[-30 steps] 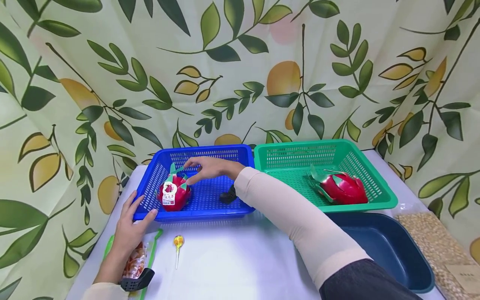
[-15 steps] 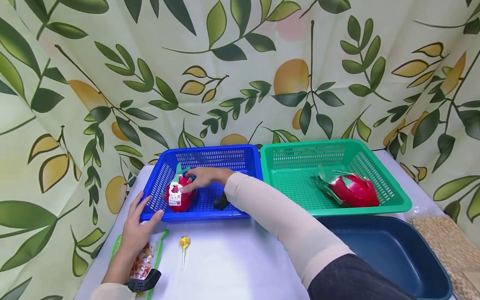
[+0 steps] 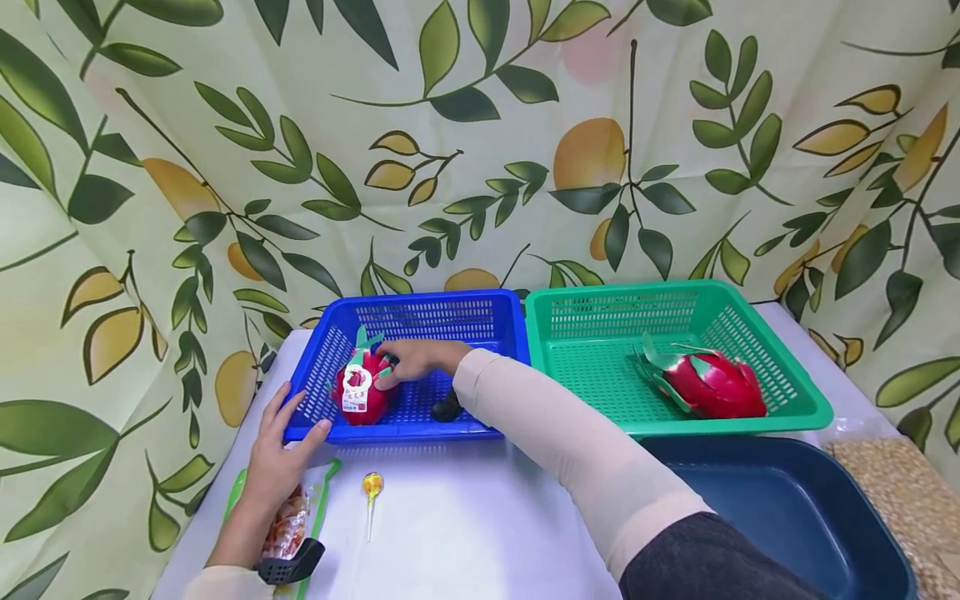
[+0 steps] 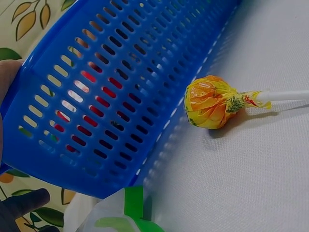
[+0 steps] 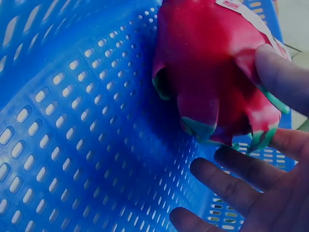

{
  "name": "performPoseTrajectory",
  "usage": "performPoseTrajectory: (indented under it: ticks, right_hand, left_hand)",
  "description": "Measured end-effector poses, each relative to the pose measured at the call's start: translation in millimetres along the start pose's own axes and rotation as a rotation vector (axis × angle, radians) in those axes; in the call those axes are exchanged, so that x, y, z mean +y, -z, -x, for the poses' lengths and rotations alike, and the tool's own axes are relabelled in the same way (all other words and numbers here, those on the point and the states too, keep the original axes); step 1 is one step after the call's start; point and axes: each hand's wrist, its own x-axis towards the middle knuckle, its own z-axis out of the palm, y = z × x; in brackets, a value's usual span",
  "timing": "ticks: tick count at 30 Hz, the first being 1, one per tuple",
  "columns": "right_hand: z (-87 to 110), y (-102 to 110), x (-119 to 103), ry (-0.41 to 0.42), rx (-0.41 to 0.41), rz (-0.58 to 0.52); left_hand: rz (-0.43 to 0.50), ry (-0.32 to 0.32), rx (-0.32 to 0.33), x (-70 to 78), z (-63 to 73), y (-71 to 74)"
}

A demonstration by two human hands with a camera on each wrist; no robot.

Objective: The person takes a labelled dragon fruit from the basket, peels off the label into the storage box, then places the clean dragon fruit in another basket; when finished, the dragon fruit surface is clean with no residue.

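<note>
In the head view a red dragon fruit (image 3: 375, 400) with green leaf tips and a white label sits in the left part of the blue basket (image 3: 442, 432). My right hand (image 3: 420, 360) holds its leafy end; in the right wrist view the thumb (image 5: 280, 72) presses the skin while a finger lies behind the leaf tips and other fingers spread below. At the basket's front left corner rests my left hand (image 3: 273, 458), fingers spread along the side and thumb at the front rim. Under the left wrist lies a green-edged clear packet (image 3: 288, 525), partly hidden.
A yellow-wrapped lollipop (image 3: 372, 485) lies before the blue basket. The green basket (image 3: 585, 392) beside it holds another dragon fruit (image 3: 716, 387). At the front right stand a dark blue tub (image 3: 780, 500), partly behind my right sleeve, and a bag of pale grains (image 3: 892, 479). Patterned cloth hangs behind.
My right hand has come down from above the dragon fruit onto its leafy end. The left hand stays at the basket corner. The whole head view has shifted slightly.
</note>
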Motion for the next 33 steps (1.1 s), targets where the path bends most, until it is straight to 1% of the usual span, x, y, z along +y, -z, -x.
performPoseTrajectory:
  ticks: [3,5,6,10,12,13,17,20,22,28,33]
  right_hand:
    - [2.3,1.5,-0.8,-0.008,0.012,0.006]
    - [2.5,0.5,-1.3,-0.026,0.017,-0.016]
    - [2.6,-0.2,-1.5,-0.045,0.017,-0.043]
    - [3.2,-2.3,-3.5,-0.131,-0.006,-0.215]
    - [3.1,-2.7,-5.3,-0.155,-0.004,-0.285]
    - [2.9,-2.6,-6.3,-0.153,0.002,-0.304]
    - [0.0,-1.9,-8.1,-0.136,0.053,-0.314]
    - [-1.8,-2.0,-8.2,-0.142,0.080,-0.333]
    - [-2.2,-2.4,-8.3,-0.148,0.094,-0.364]
    - [-1.7,-2.5,-7.8,-0.143,0.104,-0.471]
    - [1.5,1.5,-8.7,-0.118,0.121,-0.510]
  left_hand:
    - [0.000,0.008,-0.001,0.7,-1.1,-1.3]
    - [0.000,0.013,-0.003,0.5,-1.3,-2.2]
    - [0.001,0.013,-0.003,0.2,-1.3,-2.7]
    - [0.007,0.014,-0.004,-0.7,-1.4,-3.7]
    - [0.009,0.015,0.000,-1.3,-1.1,-3.3]
    - [0.011,0.018,0.002,-1.2,-0.9,-2.8]
    - [0.014,0.015,0.013,-1.4,-1.1,-2.6]
    - [0.015,0.015,0.014,-1.7,-1.4,-2.7]
    - [0.015,0.015,0.013,-1.7,-0.9,-2.6]
    - [0.012,0.018,0.009,-1.4,0.4,-1.8]
    - [0.009,0.022,0.001,0.4,-0.1,-1.3]
